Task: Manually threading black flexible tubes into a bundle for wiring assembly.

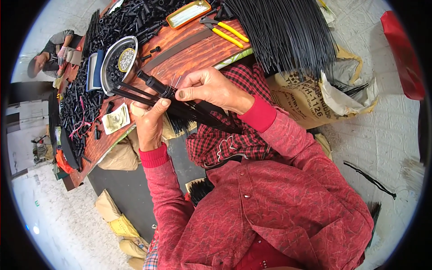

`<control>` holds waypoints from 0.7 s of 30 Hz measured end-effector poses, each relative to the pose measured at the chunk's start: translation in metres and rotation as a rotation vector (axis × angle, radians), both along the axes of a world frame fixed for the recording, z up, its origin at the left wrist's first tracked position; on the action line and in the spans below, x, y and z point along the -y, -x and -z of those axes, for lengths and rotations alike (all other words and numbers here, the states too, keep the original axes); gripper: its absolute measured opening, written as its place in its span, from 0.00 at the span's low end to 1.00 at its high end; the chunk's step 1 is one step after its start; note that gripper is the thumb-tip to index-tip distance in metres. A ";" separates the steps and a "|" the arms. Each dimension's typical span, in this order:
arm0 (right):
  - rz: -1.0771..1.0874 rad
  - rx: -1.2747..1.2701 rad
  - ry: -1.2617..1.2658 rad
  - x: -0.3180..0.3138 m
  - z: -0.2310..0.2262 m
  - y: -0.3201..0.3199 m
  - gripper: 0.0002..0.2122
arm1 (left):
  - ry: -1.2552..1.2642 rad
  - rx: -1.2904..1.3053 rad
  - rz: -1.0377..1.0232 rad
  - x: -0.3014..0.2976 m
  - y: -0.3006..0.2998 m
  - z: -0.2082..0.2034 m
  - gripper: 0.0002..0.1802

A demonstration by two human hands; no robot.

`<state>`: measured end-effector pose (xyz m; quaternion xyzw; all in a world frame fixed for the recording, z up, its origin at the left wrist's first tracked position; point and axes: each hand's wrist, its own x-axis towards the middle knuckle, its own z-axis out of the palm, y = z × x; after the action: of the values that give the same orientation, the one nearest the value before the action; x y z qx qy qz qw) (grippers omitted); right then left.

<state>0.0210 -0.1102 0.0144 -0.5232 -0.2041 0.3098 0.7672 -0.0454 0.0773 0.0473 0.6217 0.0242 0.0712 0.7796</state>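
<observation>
My left hand (150, 123) is closed round a bundle of thin black rods (202, 118), whose ends slant down to the right over my lap. A black tubular fitting (155, 84) sticks up from between my hands, next to some thicker black sticks (137, 91). My right hand (218, 92) has thumb and forefinger pinched together right beside the fitting. What is in this pinch is too small to make out. Fine metallic wires (175, 80) stand up close to those fingertips. A checked red and black cloth (225, 139) lies under the rods.
On the wooden table (180, 56) lie yellow-handled pliers (227, 33), an orange-rimmed tray (189, 13), a metal bowl (105, 67) and heaped black fittings (126, 24). Long black rods (288, 36) hang over the right edge above a paper sack (301, 99). Another person (56, 51) sits far left.
</observation>
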 end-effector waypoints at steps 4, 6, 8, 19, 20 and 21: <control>-0.021 -0.044 -0.033 -0.001 0.000 0.000 0.11 | 0.017 -0.003 0.046 0.000 -0.003 -0.002 0.22; -0.030 -0.081 -0.001 -0.002 0.001 -0.002 0.10 | 0.006 0.011 0.053 -0.005 -0.005 0.002 0.22; -0.035 -0.076 -0.045 -0.002 0.003 -0.001 0.09 | -0.006 0.026 0.062 -0.007 -0.006 0.004 0.22; -0.014 -0.064 -0.274 0.002 0.005 0.004 0.06 | 0.054 0.032 0.209 -0.005 -0.028 0.008 0.31; 0.014 -0.004 -0.249 0.001 0.003 0.003 0.05 | 0.053 0.037 0.217 -0.004 -0.031 0.007 0.32; 0.014 0.007 -0.254 0.001 0.001 0.001 0.05 | 0.050 0.043 0.225 -0.003 -0.035 0.006 0.32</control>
<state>0.0196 -0.1115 0.0137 -0.4243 -0.2405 0.2744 0.8287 -0.0103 0.0798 0.0413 0.5994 -0.0610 -0.0041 0.7981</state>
